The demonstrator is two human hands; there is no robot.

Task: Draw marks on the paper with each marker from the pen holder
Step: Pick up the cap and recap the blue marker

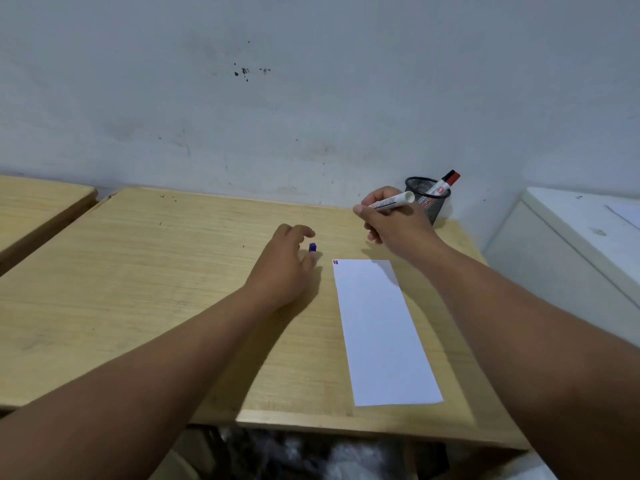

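A white strip of paper [381, 330] lies on the wooden desk [156, 289], with small red and dark marks at its far left corner [335, 262]. My right hand [394, 223] is shut on a white marker [393, 201], held above the desk beyond the paper; its tip is hidden in my fingers. My left hand [284, 268] rests on the desk left of the paper, its fingertips at a small blue cap [312, 247]; whether it grips the cap is unclear. A black mesh pen holder [429, 202] at the back right holds a red-capped marker [446, 181].
The wall rises right behind the desk. A second wooden desk [38, 206] stands at the left with a gap between. A white cabinet [575, 244] stands to the right. Dark and white clutter [311, 455] lies below the front edge.
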